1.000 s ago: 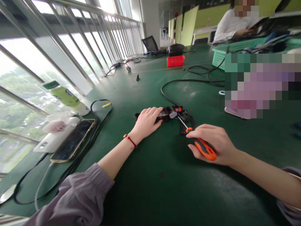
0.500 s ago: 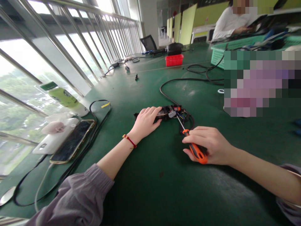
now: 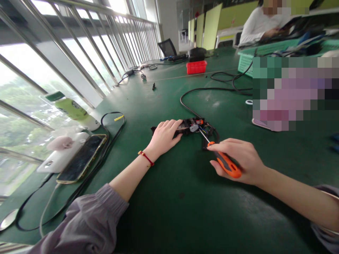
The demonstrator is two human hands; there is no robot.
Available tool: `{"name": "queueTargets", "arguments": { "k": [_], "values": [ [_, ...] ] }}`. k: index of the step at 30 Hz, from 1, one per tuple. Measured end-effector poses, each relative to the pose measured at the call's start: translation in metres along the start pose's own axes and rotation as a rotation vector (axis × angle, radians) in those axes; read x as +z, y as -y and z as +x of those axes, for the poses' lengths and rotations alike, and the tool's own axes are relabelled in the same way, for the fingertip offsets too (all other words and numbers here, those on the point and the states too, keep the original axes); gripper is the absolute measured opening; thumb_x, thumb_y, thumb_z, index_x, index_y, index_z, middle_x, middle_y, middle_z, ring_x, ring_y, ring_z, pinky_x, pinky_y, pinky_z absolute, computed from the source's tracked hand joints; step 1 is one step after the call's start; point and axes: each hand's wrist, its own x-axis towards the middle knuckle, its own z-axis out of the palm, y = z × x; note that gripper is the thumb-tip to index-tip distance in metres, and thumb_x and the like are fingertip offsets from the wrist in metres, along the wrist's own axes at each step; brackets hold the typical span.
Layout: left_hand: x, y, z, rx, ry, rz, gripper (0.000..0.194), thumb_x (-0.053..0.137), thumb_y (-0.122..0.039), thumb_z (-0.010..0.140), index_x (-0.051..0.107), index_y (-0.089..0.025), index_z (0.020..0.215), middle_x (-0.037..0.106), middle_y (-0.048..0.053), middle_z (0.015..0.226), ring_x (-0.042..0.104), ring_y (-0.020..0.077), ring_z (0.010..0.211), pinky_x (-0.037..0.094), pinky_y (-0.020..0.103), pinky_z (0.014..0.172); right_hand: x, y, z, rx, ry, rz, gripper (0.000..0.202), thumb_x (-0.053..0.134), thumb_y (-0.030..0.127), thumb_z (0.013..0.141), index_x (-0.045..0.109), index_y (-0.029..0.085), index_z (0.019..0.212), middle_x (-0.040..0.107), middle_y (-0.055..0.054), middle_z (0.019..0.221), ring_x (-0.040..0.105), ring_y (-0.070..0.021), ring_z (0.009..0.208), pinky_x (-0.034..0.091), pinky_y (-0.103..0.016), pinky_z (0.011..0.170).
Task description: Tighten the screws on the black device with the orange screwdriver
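Note:
A black electronic device (image 3: 187,126) with exposed wires and a small grey part lies on the green table. My left hand (image 3: 164,135) is closed over its left part, thumb along the near side, pressing it to the table. In my right hand (image 3: 239,158) is an orange and black screwdriver (image 3: 225,163), gripped by its handle. Its shaft slants up and left, with the tip at the wires and grey part on the device's right end; whether it touches a screw is too small to tell. A black cable (image 3: 185,95) runs from the device toward the back right.
On the left lie a smartphone (image 3: 82,158), a white power bank (image 3: 47,164), a bottle (image 3: 74,111) and a black strap (image 3: 106,150). Behind are a red box (image 3: 196,67) and a green basket (image 3: 245,64) of cables. A person (image 3: 255,26) in white sits beyond.
The screwdriver handle has swung right and slightly up with my right hand, so it leans lower to the right. Its tip stays at the device. My left hand has not moved.

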Motion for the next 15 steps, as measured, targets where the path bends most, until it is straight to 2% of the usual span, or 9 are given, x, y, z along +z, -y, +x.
{"name": "queueTargets", "arguments": {
  "k": [5, 7, 12, 15],
  "values": [
    [0.0003, 0.0004, 0.0001, 0.004, 0.002, 0.005, 0.038, 0.044, -0.027, 0.084, 0.042, -0.017, 0.121, 0.056, 0.007, 0.107, 0.052, 0.0217, 0.098, 0.039, 0.034, 0.085, 0.0011, 0.0016, -0.0023, 0.121, -0.244, -0.072, 0.037, 0.06, 0.018, 0.071, 0.049, 0.022, 0.106, 0.065, -0.002, 0.079, 0.062, -0.0153, 0.063, 0.051, -0.028, 0.058],
    [0.0002, 0.0004, 0.0002, 0.004, 0.003, 0.01, 0.038, 0.044, -0.027, 0.084, 0.042, -0.017, 0.121, 0.056, 0.007, 0.107, 0.052, 0.0217, 0.098, 0.039, 0.034, 0.085, 0.0016, 0.0015, -0.0027, 0.142, -0.305, -0.073, 0.039, 0.061, 0.018, 0.071, 0.049, 0.023, 0.108, 0.064, -0.002, 0.082, 0.062, -0.0154, 0.063, 0.052, -0.028, 0.058],
    [0.0001, 0.0004, 0.0002, 0.004, 0.003, 0.01, 0.038, 0.044, -0.027, 0.084, 0.042, -0.016, 0.121, 0.057, 0.007, 0.107, 0.052, 0.0217, 0.098, 0.039, 0.034, 0.084, 0.0009, 0.0001, -0.0042, 0.173, -0.288, -0.089, 0.033, 0.063, 0.017, 0.07, 0.052, 0.025, 0.101, 0.065, 0.0, 0.081, 0.062, -0.0144, 0.061, 0.052, -0.028, 0.058],
    [0.0004, 0.0003, -0.0002, 0.005, 0.001, 0.006, 0.038, 0.044, -0.027, 0.084, 0.042, -0.017, 0.121, 0.057, 0.007, 0.107, 0.052, 0.0216, 0.098, 0.039, 0.035, 0.085, 0.0009, -0.0008, -0.0047, 0.167, -0.343, -0.087, 0.037, 0.064, 0.016, 0.07, 0.052, 0.024, 0.104, 0.065, -0.001, 0.084, 0.062, -0.0148, 0.063, 0.053, -0.029, 0.058]
  ]
}}
